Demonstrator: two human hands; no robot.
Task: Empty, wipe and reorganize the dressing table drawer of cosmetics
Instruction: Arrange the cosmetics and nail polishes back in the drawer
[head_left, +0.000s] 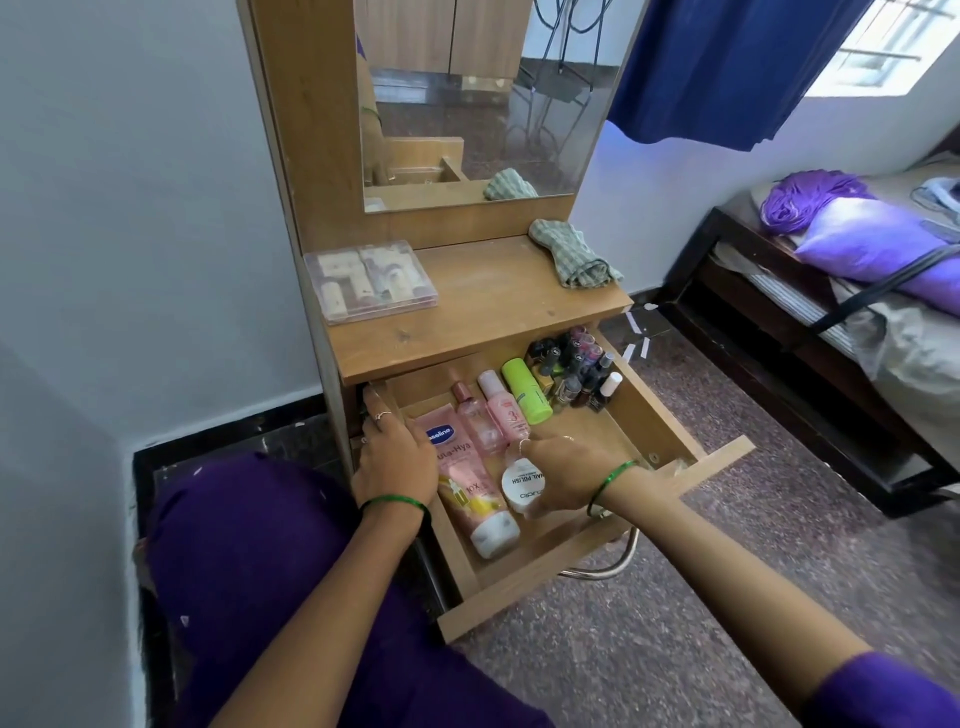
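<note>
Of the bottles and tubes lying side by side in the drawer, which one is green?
The lime-green bottle, rightmost in the row, next to the nail polish cluster. The other three are pink.

pink tube (470, 480): "vaseline", "10x". white round tub (522, 482): "nail polish". pink bottle (505, 410): "3".

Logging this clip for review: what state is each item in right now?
Drawer: pulled open, cosmetics inside.
Vaseline tube: lying flat in drawer.
Green bottle: lying flat.
Nail polish bottles: upright, clustered at back right corner.
Nail polish remover bottle: gripped by right hand.
Left hand: resting on drawer's left edge.
Checked cloth: crumpled on tabletop.
Clear plastic case: closed.
</note>
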